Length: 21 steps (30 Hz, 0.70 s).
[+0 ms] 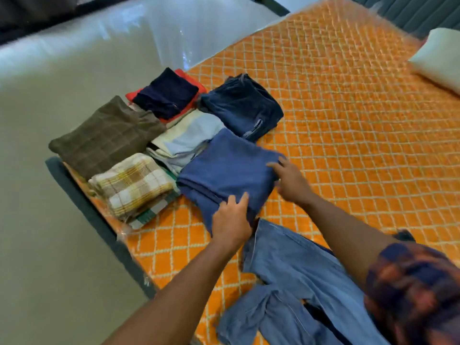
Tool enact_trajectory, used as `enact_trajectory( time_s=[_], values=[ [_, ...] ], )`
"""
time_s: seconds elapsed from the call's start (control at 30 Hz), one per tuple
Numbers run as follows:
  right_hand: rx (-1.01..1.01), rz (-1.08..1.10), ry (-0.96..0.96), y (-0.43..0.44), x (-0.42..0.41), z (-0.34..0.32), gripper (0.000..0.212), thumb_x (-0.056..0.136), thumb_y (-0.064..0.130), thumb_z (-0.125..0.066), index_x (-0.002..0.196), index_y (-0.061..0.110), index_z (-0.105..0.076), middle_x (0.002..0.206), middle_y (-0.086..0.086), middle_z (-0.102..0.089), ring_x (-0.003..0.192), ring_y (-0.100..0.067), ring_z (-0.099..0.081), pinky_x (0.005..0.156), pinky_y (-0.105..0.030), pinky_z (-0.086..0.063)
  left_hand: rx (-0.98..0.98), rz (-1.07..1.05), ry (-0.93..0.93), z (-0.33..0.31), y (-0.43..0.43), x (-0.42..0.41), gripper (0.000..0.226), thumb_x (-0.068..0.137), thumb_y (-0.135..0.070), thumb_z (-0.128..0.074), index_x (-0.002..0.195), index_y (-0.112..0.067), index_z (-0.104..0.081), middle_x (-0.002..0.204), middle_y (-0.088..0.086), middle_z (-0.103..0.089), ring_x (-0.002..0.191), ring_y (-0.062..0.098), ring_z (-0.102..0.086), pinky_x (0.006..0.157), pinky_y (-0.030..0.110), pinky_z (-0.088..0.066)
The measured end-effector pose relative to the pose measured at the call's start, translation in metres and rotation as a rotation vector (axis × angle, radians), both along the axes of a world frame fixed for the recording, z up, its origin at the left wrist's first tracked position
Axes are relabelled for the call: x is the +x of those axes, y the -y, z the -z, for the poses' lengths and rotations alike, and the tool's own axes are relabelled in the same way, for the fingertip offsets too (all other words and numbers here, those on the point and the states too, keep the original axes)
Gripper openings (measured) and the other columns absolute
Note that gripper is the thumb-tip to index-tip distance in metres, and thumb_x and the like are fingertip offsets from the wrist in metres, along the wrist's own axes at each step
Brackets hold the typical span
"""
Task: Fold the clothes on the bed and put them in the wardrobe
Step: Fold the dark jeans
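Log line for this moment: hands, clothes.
stage: folding | left hand: rests on folded blue garment | right hand: touches its edge | light jeans: unfolded

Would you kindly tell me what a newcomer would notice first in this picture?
The bright orange quilted bedspread fills the view. At its left corner sit folded clothes, and the left hand and right hand rest on a folded blue garment. Unfolded light blue jeans lie nearest the camera.
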State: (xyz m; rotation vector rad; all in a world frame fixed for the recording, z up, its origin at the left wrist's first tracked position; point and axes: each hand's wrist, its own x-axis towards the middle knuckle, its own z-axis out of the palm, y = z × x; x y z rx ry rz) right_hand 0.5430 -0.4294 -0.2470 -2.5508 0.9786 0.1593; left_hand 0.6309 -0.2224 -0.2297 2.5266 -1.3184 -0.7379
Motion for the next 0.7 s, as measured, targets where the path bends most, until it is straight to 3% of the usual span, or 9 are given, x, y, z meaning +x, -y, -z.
enact_trajectory(
  time_s=[0.1,0.2,0.27,0.37,0.43,0.5,0.6,0.7],
  values=[
    [0.371,0.231,-0.015,-0.033,-0.01,0.065,0.055,0.091,-0.001,-0.061,0.144,0.01,-0.052,0.157,-0.021,-0.037,0.151,-0.033,-0.028,0.118,-0.032,-0.023,0.043,-0.04,-0.101,0.05,0.002,0.018,0.072,0.09,-0.036,-0.058,0.155,-0.03,-0.029,0.137,0.012,-0.047,0.117,0.039,-0.051,0.088,0.045,-0.049],
    [0.473,0.498,0.153,-0.044,-0.003,0.088,0.048,0.097,0.013,-0.065,0.143,0.018,-0.056,0.165,-0.013,-0.025,0.155,-0.024,-0.019,0.124,-0.036,-0.02,0.047,-0.131,-0.172,0.064,0.026,0.042,0.068,0.091,-0.042,-0.059,0.152,-0.027,-0.034,0.134,0.018,-0.056,0.117,0.043,-0.057,0.091,0.046,-0.049],
    [0.516,0.557,0.24,-0.045,0.004,0.086,0.052,0.094,0.019,-0.071,0.144,0.02,-0.056,0.168,-0.01,-0.019,0.155,-0.023,-0.016,0.124,-0.035,-0.018,0.071,-0.183,-0.179,0.057,0.041,0.057,0.056,0.091,-0.046,-0.059,0.141,-0.023,-0.047,0.131,0.017,-0.062,0.119,0.043,-0.058,0.092,0.046,-0.049],
    [0.457,0.829,0.435,-0.041,0.004,0.092,0.068,0.083,0.016,-0.081,0.145,0.017,-0.052,0.16,-0.008,-0.035,0.146,-0.021,-0.035,0.117,-0.027,-0.029,-0.061,-0.248,-0.057,0.041,0.058,0.077,0.041,0.09,-0.045,-0.061,0.122,-0.02,-0.057,0.115,0.014,-0.068,0.11,0.041,-0.06,0.083,0.045,-0.049],
    [0.675,1.214,0.658,-0.043,0.002,0.097,0.075,0.073,0.019,-0.086,0.14,0.019,-0.053,0.143,-0.006,-0.056,0.125,-0.022,-0.058,0.107,-0.04,-0.049,-0.193,-0.195,0.092,0.042,0.055,0.094,0.046,0.086,-0.045,-0.068,0.124,-0.022,-0.058,0.112,0.012,-0.064,0.109,0.041,-0.057,0.078,0.047,-0.047],
    [0.984,1.435,0.776,-0.046,0.007,0.101,0.066,0.07,0.019,-0.088,0.129,0.017,-0.06,0.127,-0.007,-0.07,0.106,-0.025,-0.071,0.089,-0.045,-0.06,-0.148,-0.075,0.213,0.055,0.049,0.111,0.066,0.081,-0.054,-0.071,0.138,-0.027,-0.052,0.123,0.011,-0.053,0.117,0.039,-0.049,0.086,0.051,-0.045],
    [0.958,1.377,0.84,-0.056,0.012,0.095,0.053,0.075,0.012,-0.087,0.123,0.013,-0.065,0.119,-0.006,-0.074,0.101,-0.025,-0.073,0.086,-0.046,-0.062,0.031,-0.095,0.203,0.079,0.041,0.126,0.09,0.078,-0.074,-0.061,0.154,-0.036,-0.03,0.149,0.013,-0.035,0.135,0.037,-0.034,0.104,0.057,-0.033],
    [1.042,1.199,1.094,-0.052,0.019,0.088,0.052,0.083,0.003,-0.079,0.131,0.007,-0.06,0.126,-0.012,-0.07,0.112,-0.031,-0.07,0.093,-0.05,-0.058,0.011,-0.206,0.178,0.078,0.039,0.137,0.09,0.082,-0.076,-0.055,0.155,-0.034,-0.024,0.151,0.016,-0.036,0.137,0.039,-0.035,0.108,0.063,-0.028]
  ],
)
